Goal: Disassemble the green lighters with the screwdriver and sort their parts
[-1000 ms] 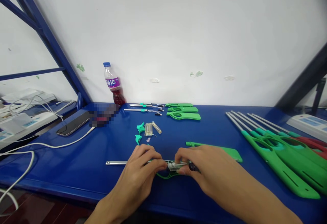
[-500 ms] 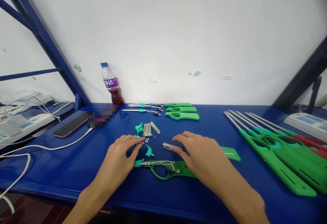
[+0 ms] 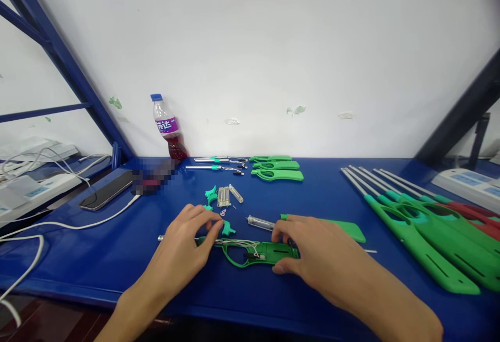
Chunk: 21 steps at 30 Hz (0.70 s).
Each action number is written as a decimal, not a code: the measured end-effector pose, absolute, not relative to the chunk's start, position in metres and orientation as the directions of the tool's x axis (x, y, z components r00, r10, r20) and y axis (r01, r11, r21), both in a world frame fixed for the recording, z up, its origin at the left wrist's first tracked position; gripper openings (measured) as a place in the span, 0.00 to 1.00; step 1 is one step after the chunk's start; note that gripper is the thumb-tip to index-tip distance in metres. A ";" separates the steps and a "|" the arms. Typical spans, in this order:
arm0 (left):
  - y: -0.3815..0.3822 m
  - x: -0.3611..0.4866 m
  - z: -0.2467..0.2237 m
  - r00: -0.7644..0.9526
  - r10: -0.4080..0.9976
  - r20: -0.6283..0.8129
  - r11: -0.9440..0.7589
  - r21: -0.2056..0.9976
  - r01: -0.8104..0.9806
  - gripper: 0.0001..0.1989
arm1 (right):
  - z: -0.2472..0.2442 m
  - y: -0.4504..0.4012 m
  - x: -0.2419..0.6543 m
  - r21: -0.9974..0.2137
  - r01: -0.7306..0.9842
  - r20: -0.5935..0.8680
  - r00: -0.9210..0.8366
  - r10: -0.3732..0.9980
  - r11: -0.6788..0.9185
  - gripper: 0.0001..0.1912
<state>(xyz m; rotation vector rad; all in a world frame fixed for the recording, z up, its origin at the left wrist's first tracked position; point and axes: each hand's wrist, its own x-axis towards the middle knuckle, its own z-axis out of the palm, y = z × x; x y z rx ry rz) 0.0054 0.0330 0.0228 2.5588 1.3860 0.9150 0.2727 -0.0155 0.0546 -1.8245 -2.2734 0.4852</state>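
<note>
At lower centre, the right hand (image 3: pixel 307 243) gripped a hollow, looped green plastic shell (image 3: pixel 271 254); the left hand (image 3: pixel 189 238) curled over it, hold unclear.

Open shell (image 3: pixel 271 252) is laid at desk (image 3: pixel 320 191) front, between left hand (image 3: pixel 187 240) and right hand (image 3: pixel 310 240). Single tube (image 3: pixel 261 223) is placed just behind; another shell half (image 3: pixel 346 231) is partly covered by right hand. Trigger pieces (image 3: pixel 211 194) and tube cluster (image 3: pixel 223 197) are grouped farther back. Wired rods (image 3: pixel 201 167) are lined up near wall (image 3: pixel 250 45), left of spare shells (image 3: pixel 287 175). Bottle (image 3: pixel 167 126) and phone (image 3: pixel 109 190) are set left; lighters (image 3: pixel 441 232) are laid right.
</note>
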 end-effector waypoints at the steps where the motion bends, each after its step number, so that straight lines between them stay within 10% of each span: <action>1: 0.031 0.004 0.026 0.445 0.779 0.442 -0.605 0.343 0.718 0.14 | 0.056 -0.016 0.273 -0.363 0.913 -0.062 -0.224 0.973 0.186 0.15; 21: 0.004 -0.003 0.055 0.613 0.777 0.142 -0.626 0.283 0.727 0.14 | 0.042 -0.012 0.290 -0.426 0.901 -0.297 -0.220 0.929 0.078 0.09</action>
